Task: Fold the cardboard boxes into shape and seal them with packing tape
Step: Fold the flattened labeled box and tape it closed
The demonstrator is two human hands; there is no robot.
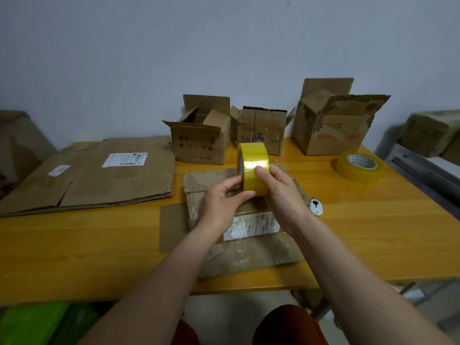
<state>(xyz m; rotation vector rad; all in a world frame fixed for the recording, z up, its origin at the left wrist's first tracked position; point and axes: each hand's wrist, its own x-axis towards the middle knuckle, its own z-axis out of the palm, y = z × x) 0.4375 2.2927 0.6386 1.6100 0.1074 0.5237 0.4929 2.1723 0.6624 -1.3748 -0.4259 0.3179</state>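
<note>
A yellow roll of packing tape [253, 160] stands on edge in the air over the table's middle, held by both hands. My left hand [222, 202] pinches its near rim from the left. From the right, my right hand [281, 192] grips the roll, thumb pressed on the tape's outer face. Under the hands lies a flattened, torn cardboard box [251, 247] with a white shipping label, partly hidden by my forearms.
A stack of large flattened cardboard [99, 175] lies at the left. Three open boxes [201, 143] [261, 130] [331, 123] stand along the wall. A second tape roll [358, 166] lies flat at the right, a small white cutter [315, 206] beside my right wrist. The wooden table [74, 245] ends near me.
</note>
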